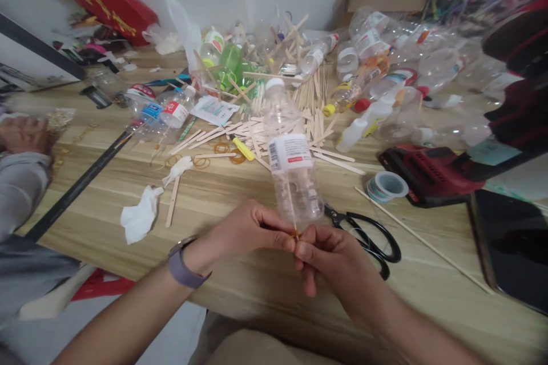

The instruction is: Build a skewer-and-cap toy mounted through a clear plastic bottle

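Note:
A clear plastic bottle (pixel 291 159) with a white cap and white label lies on the wooden table (pixel 240 291), its base toward me. A thin wooden stick runs inside it and pokes out at the base. My left hand (pixel 244 231) and my right hand (pixel 327 259) meet at that base, fingers pinched together on the stick's end, where a bit of orange rubber band shows. A grey watch sits on my left wrist.
Black scissors (pixel 368 236) lie just right of my hands, with a tape roll (pixel 387 185), a long skewer (pixel 423 242) and a red power tool (pixel 422 174) beyond. Popsicle sticks (pixel 257 137), rubber bands, tissue (pixel 139 218) and several empty bottles (pixel 385 74) crowd the far side. Another person's arm (pixel 21 182) rests at the left.

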{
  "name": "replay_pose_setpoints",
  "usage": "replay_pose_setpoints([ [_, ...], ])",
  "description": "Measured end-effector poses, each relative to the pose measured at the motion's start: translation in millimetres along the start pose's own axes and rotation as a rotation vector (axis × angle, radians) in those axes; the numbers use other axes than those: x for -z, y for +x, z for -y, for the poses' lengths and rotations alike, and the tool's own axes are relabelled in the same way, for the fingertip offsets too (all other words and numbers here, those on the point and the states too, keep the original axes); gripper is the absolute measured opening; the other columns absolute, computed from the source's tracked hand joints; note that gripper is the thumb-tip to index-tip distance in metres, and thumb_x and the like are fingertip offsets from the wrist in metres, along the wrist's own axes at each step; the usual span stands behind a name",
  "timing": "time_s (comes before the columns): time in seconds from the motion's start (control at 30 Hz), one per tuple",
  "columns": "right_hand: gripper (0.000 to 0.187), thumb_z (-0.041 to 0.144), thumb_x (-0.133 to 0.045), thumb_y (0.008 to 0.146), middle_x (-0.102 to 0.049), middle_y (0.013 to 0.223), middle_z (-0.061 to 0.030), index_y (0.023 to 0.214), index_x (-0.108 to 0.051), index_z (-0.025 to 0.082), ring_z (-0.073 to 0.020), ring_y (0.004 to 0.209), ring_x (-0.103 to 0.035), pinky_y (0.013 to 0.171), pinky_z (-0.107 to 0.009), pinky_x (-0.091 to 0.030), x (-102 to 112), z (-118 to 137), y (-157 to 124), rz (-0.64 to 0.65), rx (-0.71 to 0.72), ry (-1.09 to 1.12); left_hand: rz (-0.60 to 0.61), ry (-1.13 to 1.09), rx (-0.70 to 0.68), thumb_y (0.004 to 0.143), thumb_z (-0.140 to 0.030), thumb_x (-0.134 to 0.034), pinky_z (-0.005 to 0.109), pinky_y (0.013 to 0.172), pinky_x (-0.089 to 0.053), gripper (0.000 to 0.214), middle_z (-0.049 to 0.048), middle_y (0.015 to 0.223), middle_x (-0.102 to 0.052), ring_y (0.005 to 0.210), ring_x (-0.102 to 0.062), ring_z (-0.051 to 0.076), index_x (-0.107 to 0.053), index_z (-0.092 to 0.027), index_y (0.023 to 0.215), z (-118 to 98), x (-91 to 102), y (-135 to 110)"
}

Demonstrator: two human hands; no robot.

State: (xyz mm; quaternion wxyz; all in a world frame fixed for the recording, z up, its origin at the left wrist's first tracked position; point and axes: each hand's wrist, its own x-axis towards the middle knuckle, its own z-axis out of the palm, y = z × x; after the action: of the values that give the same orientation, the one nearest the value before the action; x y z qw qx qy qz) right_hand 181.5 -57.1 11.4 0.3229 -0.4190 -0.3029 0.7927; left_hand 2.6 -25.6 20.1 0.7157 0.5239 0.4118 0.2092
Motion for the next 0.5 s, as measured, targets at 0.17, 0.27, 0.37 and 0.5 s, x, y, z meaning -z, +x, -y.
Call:
replay_pose_setpoints([
  [0.17,0.041,0.044,-0.085,0.059,-0.061,0.051,0.0036,0.055,-0.057,0.014,-0.0038,0.030,-0.051,0.035,-0.014,-0.032,3,-5,1,-0.041,0.040,0.111,-0.108,-0.322,-0.050,0.071,-0.035,-0.077,0.024,0.072,-0.043,0.018,-0.0006,0.063,-0.068,0.067,-0.059,0.013,-0.076,-0.017,0.068,7,-25.0,0],
  [0.27,0.041,0.045,-0.084,0.061,-0.060,0.051,0.0034,0.058,-0.058,0.013,-0.0024,0.029,-0.049,0.034,-0.014,-0.027,4,-6,1,-0.034,0.043,0.131,-0.166,-0.434,-0.053,0.071,-0.034,-0.078,0.024,0.068,-0.042,0.021,0.0000,0.060,-0.065,0.064,-0.057,0.012,-0.073,-0.015,0.063,6,-37.5,-1],
  [0.37,0.040,0.047,-0.082,0.064,-0.059,0.053,0.0037,0.063,-0.060,0.013,-0.0032,0.031,-0.049,0.033,-0.014,-0.027,4,-5,1,0.027,0.003,0.114,-0.206,-0.538,-0.043,0.068,-0.037,-0.079,0.022,0.056,-0.036,0.025,-0.0001,0.055,-0.061,0.055,-0.052,0.011,-0.071,-0.014,0.065,6,-45.3,0],
  [0.5,0.038,0.046,-0.081,0.066,-0.059,0.061,0.0050,0.073,-0.059,0.015,-0.0026,0.034,-0.049,0.035,-0.014,-0.033,3,-5,1,0.033,0.050,0.108,-0.280,-0.650,-0.014,0.061,-0.040,-0.083,0.020,0.046,-0.022,0.031,-0.0036,0.049,-0.052,0.044,-0.034,0.004,-0.068,-0.013,0.063,10,-47.2,4],
])
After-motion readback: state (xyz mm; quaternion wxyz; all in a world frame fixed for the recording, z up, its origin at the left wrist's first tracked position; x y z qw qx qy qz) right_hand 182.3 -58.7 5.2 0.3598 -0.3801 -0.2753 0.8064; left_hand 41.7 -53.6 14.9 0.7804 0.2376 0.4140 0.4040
